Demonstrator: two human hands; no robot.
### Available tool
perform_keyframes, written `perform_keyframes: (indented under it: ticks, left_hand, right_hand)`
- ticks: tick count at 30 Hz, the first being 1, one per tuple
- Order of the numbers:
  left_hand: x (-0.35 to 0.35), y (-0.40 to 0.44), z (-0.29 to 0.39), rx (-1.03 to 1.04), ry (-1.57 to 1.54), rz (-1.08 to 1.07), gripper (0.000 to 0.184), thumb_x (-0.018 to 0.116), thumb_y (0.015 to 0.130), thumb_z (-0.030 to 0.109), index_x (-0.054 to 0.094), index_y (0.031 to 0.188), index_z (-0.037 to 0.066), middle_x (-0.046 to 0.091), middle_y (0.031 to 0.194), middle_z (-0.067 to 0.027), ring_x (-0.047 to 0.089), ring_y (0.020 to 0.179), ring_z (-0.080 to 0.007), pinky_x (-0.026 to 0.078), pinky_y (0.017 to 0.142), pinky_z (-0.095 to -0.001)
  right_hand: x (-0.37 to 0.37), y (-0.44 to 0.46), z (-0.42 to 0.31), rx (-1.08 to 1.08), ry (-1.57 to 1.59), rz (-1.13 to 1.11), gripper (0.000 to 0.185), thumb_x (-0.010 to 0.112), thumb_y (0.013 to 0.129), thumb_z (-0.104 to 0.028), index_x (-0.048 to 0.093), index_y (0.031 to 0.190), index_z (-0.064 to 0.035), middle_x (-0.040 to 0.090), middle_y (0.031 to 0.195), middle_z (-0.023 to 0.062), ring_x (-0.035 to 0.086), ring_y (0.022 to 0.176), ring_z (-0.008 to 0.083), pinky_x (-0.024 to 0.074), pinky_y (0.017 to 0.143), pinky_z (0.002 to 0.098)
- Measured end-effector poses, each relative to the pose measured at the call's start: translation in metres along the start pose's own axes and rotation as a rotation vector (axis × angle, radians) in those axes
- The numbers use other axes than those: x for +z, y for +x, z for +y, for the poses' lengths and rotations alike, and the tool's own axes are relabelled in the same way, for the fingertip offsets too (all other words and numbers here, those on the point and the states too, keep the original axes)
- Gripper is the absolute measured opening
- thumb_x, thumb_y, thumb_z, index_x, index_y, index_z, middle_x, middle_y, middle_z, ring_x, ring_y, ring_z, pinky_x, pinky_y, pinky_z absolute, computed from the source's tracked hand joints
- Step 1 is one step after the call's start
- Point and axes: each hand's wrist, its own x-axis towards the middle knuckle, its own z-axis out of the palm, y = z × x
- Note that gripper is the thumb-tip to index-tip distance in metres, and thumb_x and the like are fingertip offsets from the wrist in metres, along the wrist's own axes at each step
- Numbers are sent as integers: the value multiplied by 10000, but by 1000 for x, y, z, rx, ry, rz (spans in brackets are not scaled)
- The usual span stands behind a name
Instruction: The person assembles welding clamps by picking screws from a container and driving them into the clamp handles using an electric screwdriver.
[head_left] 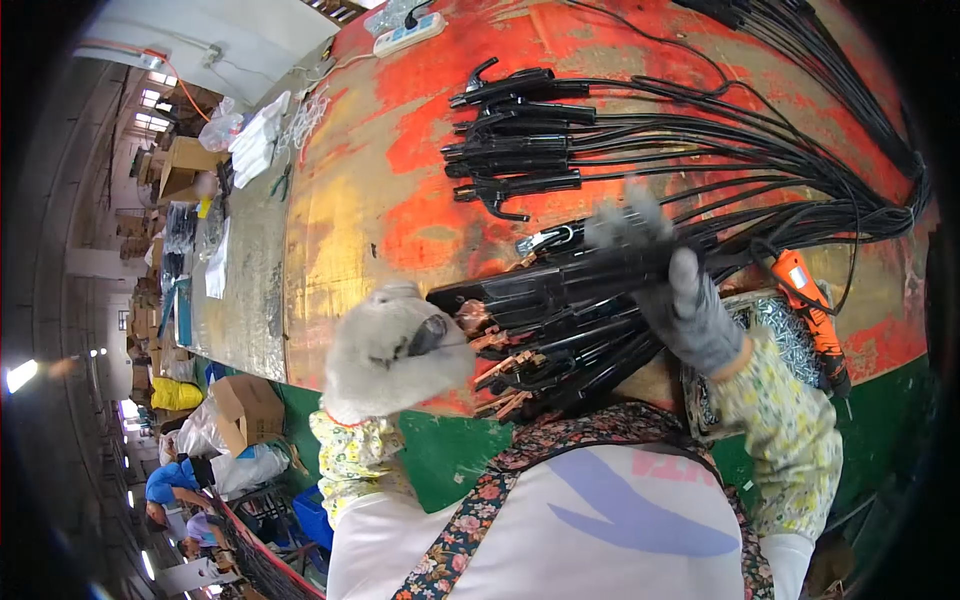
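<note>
My left hand (398, 350), in a pale glove, is smeared by motion; a dark patch shows at its fingers, but I cannot make out whether it holds anything. It is beside the copper end of a black welding electrode holder (540, 290). My right hand (690, 310), in a grey glove, is closed round that holder's handle near the cable, its fingertips blurred. Below it lies a pile of similar holders with bare copper jaws (510, 370). Farther back, several finished-looking black electrode holders (515, 145) with hooked levers lie in a row.
Black cables (760, 150) run right into a bundle. An orange power screwdriver (805, 300) lies over a tray of screws (775, 325) by my right forearm. A power strip (408, 35) sits at the back. Cardboard boxes (245, 410) and other people (180, 480) are left.
</note>
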Motion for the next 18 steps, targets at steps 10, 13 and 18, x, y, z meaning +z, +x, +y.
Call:
perform_keyframes:
  ticks: [10, 13, 18]
  left_hand:
    - [55, 10, 22, -221, -223, 63, 95, 593, 821, 92, 640, 828, 9, 577, 613, -27, 532, 567, -90, 415, 530, -260]
    - [74, 23, 0, 169, 110, 152, 199, 637, 829, 136, 641, 1008, 48, 576, 606, -82, 551, 521, -216, 433, 512, -322]
    - [75, 42, 4, 221, 318, -119, 381, 630, 857, 196, 566, 1217, 86, 637, 716, -119, 620, 614, -273, 466, 550, -373]
  right_hand:
    - [25, 53, -33, -356, 302, -44, 442, 565, 933, -437, 506, 1239, -123, 535, 766, -21, 533, 680, 127, 530, 774, 377]
    - [27, 52, -44, -380, 101, 147, 591, 564, 900, -525, 447, 1286, -93, 473, 675, -41, 504, 614, 110, 509, 687, 330]
    - [28, 45, -48, -360, -71, 360, 506, 562, 945, -406, 426, 1303, -76, 500, 706, 5, 532, 636, 139, 517, 660, 320]
